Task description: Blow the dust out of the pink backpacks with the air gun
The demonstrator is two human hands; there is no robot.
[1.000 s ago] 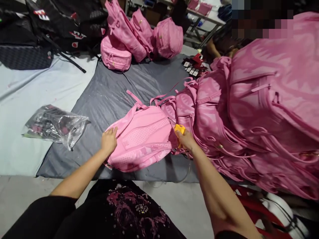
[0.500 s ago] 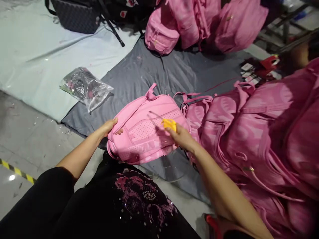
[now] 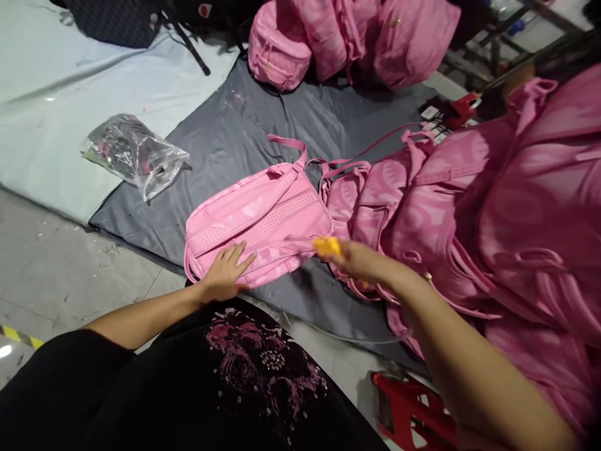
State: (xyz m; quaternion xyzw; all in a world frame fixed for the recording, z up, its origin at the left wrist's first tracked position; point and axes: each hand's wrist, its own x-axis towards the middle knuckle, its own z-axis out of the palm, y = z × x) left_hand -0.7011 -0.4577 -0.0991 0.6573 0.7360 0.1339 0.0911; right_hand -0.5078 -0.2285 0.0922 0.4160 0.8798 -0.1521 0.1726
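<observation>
A pink backpack (image 3: 256, 219) lies back-side up on a dark grey sheet (image 3: 220, 144), its perforated panel and straps showing. My left hand (image 3: 228, 272) rests flat on its near edge, fingers spread. My right hand (image 3: 359, 260) is closed on a small yellow tool (image 3: 327, 245), whose thin tip is blurred, at the backpack's right edge. Just right of that hand rises a big heap of pink backpacks (image 3: 493, 207).
A clear plastic bag (image 3: 134, 153) with small items lies on the left, half on a pale sheet (image 3: 70, 94). More pink backpacks (image 3: 347, 37) and dark bags (image 3: 117, 19) sit at the back. Red clips and tags (image 3: 457, 109) lie far right. A red stool (image 3: 413, 407) stands by my right arm.
The backpack has been laid flat on the grey sheet. My left hand let go of its edge and now lies flat on it. My right hand with the yellow tool dropped lower.
</observation>
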